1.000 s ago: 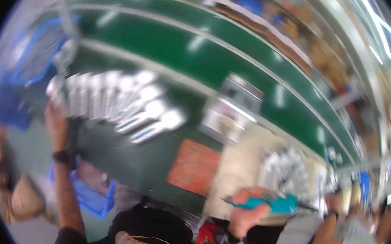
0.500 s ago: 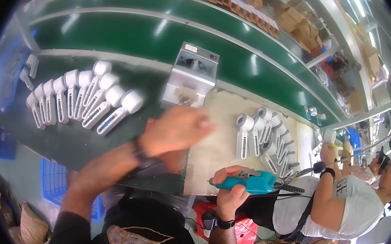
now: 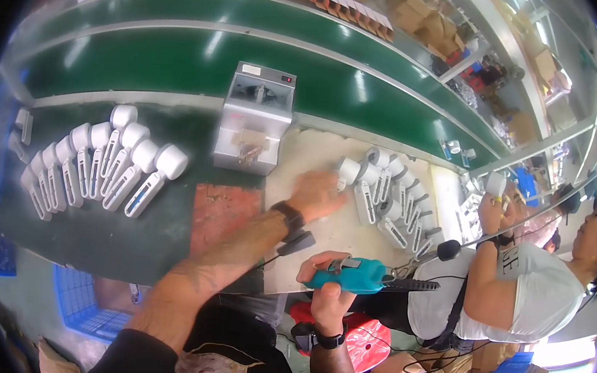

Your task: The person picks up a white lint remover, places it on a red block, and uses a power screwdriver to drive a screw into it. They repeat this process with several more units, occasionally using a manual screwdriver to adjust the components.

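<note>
My left hand [image 3: 317, 197] reaches across to the near left end of the right-hand group of white handheld devices [image 3: 387, 226]. Its fingers, blurred, are closed on one white handheld device [image 3: 347, 171]; the round head shows beyond the fingertips and the handle is hidden under the hand. Close to the table's front edge, my right hand [image 3: 330, 296] is wrapped round a teal electric screwdriver [image 3: 356, 277], which lies sideways with its tip end pointing left. A black cord leaves its right end. Another fanned row of white devices [image 3: 94, 165] lies on the left, with round heads and slotted handles.
A silver screw feeder [image 3: 250, 129] stands at the back of the table, behind a red mat [image 3: 219, 215]. Behind it runs a green conveyor [image 3: 153, 56]. A blue crate [image 3: 86, 303] sits below on the left. To the right, a co-worker [image 3: 509, 290] works close by.
My left hand has moved right, from in front of the screw feeder to the right-hand group, and closed on a device there. The view has shifted right. My right hand still holds the screwdriver.
</note>
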Tool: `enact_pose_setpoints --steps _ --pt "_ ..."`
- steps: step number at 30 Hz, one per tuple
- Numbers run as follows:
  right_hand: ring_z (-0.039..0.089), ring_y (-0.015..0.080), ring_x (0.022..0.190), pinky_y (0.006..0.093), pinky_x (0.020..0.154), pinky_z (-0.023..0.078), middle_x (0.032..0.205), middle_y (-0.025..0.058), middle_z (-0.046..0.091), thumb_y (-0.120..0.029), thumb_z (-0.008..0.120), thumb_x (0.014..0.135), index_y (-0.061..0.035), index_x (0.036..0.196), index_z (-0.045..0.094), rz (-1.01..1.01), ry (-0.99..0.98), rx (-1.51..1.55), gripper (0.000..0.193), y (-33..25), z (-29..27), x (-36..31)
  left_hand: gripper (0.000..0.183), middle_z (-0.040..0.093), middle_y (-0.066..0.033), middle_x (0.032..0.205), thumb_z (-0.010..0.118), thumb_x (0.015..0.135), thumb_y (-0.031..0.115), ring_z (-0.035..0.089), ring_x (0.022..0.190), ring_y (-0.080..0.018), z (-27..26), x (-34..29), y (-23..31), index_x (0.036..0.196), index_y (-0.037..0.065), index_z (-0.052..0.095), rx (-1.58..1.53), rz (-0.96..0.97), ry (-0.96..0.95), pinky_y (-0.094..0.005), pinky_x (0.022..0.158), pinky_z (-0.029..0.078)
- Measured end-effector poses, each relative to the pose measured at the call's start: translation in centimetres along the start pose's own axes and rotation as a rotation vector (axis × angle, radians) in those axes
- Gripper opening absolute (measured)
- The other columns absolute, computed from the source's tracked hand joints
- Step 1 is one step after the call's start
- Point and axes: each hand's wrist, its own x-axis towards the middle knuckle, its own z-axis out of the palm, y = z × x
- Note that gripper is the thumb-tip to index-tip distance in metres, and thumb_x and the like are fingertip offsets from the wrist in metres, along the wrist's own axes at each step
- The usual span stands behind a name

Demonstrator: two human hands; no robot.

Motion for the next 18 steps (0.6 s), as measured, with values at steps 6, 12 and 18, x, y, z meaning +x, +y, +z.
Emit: enact_pose_setpoints --steps 6,12,18 --pt "0.063 0.0156 0.074 0.0283 0.065 0.049 0.082 0.0074 0.064 -0.061 0.073 0.087 0.0040 0.114 0.059 0.040 -0.018 0.059 0.072 2.3 0.4 2.6 0.025 0.068 -0.0123 0.094 0.069 0.083 0.029 0.067 0.076 -0.0364 -9.8 -4.4 -2.7 0.096 0.007 0.070 -0.112 0.226 0.010 -0.0451 0.070 0.054" --pt "0.061 0.0188 0.071 0.0307 0.063 0.049 0.078 0.0093 0.061 -0.068 0.068 0.086 0.0042 0.113 0.056 0.019 -0.017 0.023 0.078 1.9 1.8 3.5 0.022 0.066 -0.0099 0.091 0.075 0.077 0.016 0.066 0.093 -0.0324 -16.8 -10.5 -4.4 0.097 0.007 0.072 0.041 0.321 0.056 -0.0447 0.078 0.054" --pt "0.052 0.0190 0.062 0.0320 0.058 0.043 0.070 0.0068 0.052 -0.079 0.056 0.086 -0.0012 0.105 0.052 -0.082 -0.075 0.145 0.080 -0.3 6.7 7.3 0.027 0.065 -0.0083 0.094 0.076 0.079 0.023 0.061 0.096 -0.0299 -18.6 -11.8 -7.6 0.103 0.011 0.073 -0.062 0.275 -0.006 -0.0418 0.089 0.048"
